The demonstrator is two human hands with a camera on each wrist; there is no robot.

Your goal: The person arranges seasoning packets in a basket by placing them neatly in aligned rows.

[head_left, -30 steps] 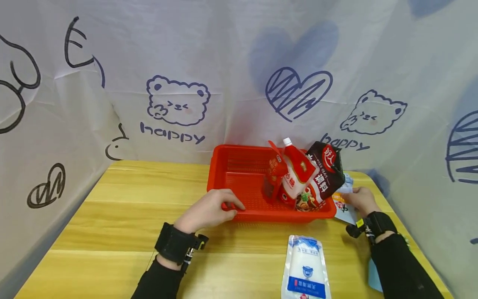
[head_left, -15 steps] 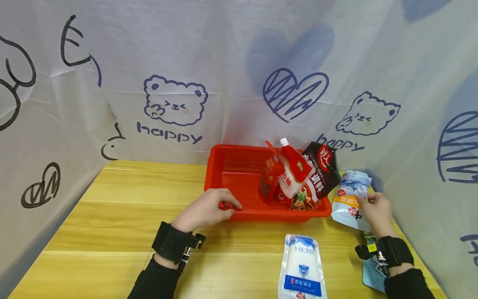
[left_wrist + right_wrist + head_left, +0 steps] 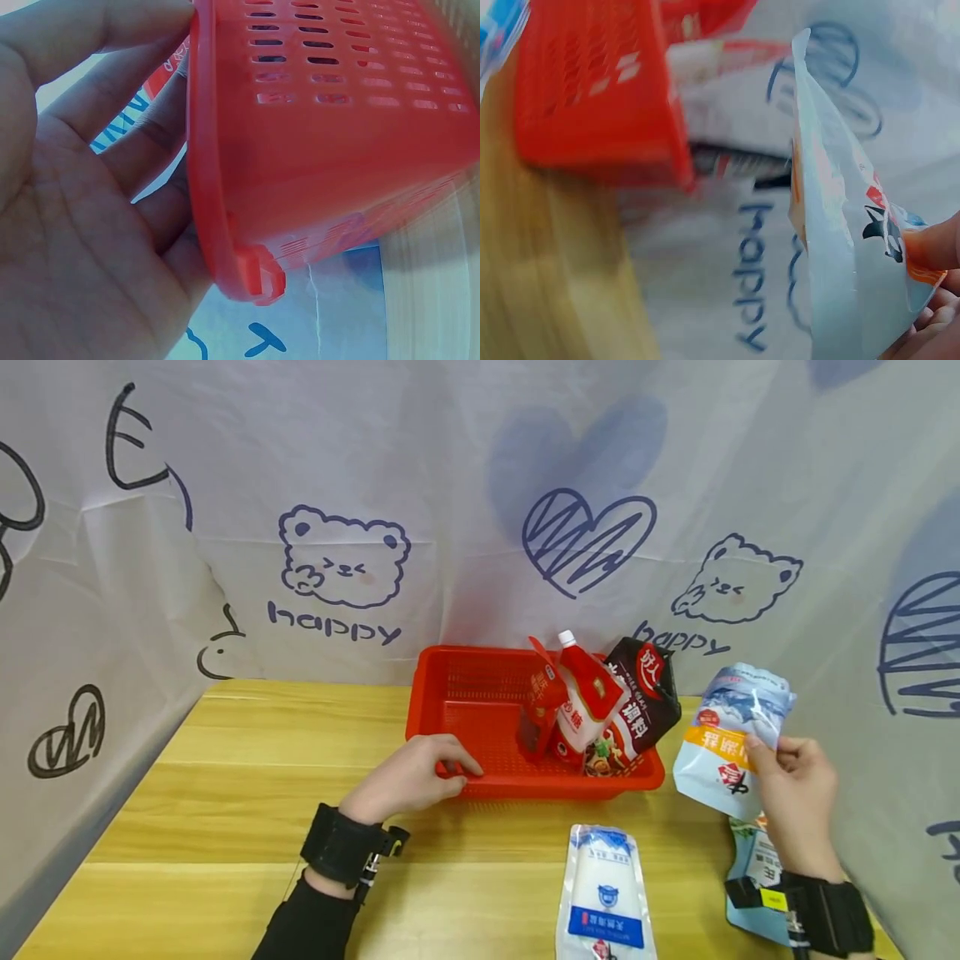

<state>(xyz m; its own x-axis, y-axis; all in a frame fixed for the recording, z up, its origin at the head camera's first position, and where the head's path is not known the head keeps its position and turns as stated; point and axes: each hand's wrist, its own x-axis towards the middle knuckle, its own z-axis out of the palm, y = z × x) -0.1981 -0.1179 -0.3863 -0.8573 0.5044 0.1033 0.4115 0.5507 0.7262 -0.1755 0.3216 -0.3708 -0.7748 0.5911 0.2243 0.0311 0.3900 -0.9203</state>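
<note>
By the left hand (image 3: 408, 777), with fingers bent over it, the near rim of the red basket (image 3: 540, 788) is gripped. Before the basket, a white pouch (image 3: 606, 893) is seen on the desk. Right of the basket, the orange-banded pouch (image 3: 729, 739) is pinched and held up, its long axis slanted, top end leaned away from the basket, by the fingers of the right hand (image 3: 798, 793), the nearer hand.

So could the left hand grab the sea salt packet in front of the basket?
Probably yes: the left hand would need to let go of the red plastic basket, but only wooden tabletop shows between that hand and the sea salt packet.
</note>
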